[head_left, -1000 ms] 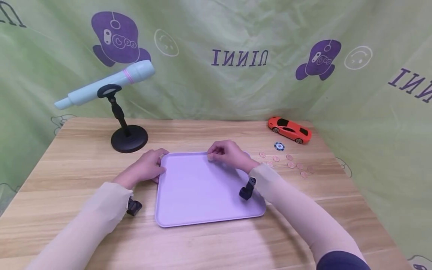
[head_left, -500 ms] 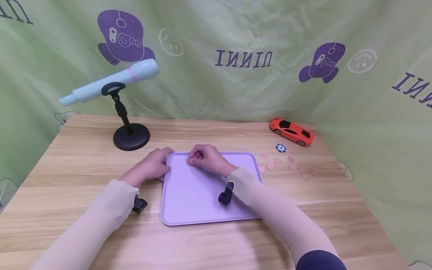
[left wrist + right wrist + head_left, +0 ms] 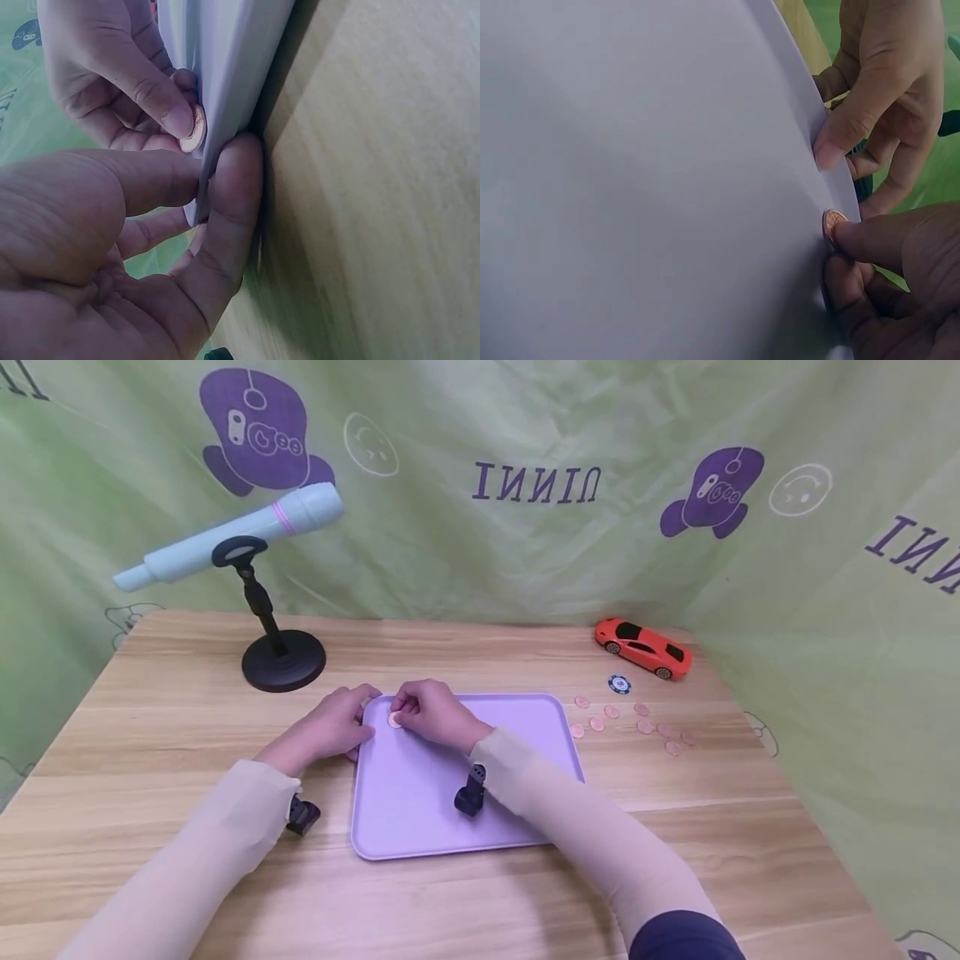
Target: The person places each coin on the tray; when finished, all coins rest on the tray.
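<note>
The tray (image 3: 420,793) looks like smooth matt plastic, the coin (image 3: 832,223) metal, the table (image 3: 720,835) grained wood.

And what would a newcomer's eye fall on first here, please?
Probably the blue tube, tilted on its stand at the far left. Next, likely the red car at the far right, then the coin the right hand pinches near the far left corner of the tray.

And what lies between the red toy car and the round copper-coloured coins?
A round blue-and-white chip lies between car and coins; the head view shows it.
</note>
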The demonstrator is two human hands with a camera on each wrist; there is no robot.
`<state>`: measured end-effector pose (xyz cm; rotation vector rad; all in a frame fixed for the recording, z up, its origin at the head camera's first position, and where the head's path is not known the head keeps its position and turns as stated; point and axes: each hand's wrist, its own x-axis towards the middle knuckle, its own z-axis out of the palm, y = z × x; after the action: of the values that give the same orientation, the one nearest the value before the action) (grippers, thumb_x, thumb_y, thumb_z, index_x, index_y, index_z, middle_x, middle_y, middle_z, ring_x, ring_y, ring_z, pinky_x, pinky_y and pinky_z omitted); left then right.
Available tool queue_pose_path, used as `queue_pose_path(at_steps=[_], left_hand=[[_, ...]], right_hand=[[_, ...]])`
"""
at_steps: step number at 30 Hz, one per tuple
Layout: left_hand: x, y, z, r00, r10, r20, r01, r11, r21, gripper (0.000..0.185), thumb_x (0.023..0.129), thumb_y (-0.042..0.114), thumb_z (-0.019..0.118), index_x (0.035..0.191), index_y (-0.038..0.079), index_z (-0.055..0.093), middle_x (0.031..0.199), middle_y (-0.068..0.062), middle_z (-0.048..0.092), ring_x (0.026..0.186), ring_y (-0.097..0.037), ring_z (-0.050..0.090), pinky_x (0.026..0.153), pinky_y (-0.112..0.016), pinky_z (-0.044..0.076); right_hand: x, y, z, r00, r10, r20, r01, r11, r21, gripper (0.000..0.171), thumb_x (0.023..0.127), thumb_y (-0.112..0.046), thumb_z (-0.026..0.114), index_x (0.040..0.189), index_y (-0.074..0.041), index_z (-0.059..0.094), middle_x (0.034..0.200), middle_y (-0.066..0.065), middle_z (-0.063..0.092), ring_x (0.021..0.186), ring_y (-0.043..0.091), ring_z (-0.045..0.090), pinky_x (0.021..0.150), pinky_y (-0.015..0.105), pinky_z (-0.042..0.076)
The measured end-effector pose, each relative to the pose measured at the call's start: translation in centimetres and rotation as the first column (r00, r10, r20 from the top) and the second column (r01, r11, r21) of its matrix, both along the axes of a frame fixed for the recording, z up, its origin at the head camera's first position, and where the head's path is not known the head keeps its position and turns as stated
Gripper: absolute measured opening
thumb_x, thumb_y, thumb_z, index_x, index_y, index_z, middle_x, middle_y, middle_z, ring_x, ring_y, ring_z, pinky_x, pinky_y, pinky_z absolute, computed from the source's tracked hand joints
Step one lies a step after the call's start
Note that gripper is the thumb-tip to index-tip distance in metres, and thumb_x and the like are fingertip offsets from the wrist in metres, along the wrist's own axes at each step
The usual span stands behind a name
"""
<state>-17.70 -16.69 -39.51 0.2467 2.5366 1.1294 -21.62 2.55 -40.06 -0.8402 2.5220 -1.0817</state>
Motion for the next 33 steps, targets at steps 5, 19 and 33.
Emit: queue_pose_path(at_steps=[5,19,33], left_hand=[[0.1,0.1,0.2,1.0,0.01,0.014,-0.01,1.0,-0.001,0.054,0.095,-0.006,0.058,0.147,-0.009,0.042,0.112,-0.033,0.053,0.068,-0.021,0.068,0.057,-0.031,0.064],[0.1,-0.1,0.0,1.0,0.005,0.004,-0.005,1.0,-0.011,0.055,0.096,-0.006,0.057,0.148,-0.009,0.041,0.114,-0.033,0.049,0.066,-0.019,0.067,0.057,-0.031,0.064],[0.3,0.0,0.2,1.0,0.007,0.002,-0.007,1.0,-0.003,0.055,0.096,-0.005,0.057,0.149,-0.009,0.042,0.118,-0.034,0.047,0.069,-0.02,0.066,0.058,-0.031,0.064]], right_hand=[[0.3,-0.3,0.2,1.0,-0.011,-0.025,0.012,0.999,0.044,0.007,0.096,-0.001,0.069,0.102,0.0,0.073,0.094,0.012,0.074,0.081,0.007,0.061,0.072,0.011,0.049],[0.3,-0.5,0.0,0.996,-0.005,-0.084,0.012,0.997,0.074,0.01,0.096,0.002,0.067,0.098,-0.001,0.076,0.093,0.011,0.075,0.08,0.007,0.06,0.071,0.011,0.049],[0.5,1.2,0.1,0.999,0.014,-0.044,-0.012,0.999,0.039,0.013,0.101,-0.006,0.063,0.11,-0.002,0.072,0.104,0.012,0.074,0.093,0.016,0.066,0.084,0.017,0.055]])
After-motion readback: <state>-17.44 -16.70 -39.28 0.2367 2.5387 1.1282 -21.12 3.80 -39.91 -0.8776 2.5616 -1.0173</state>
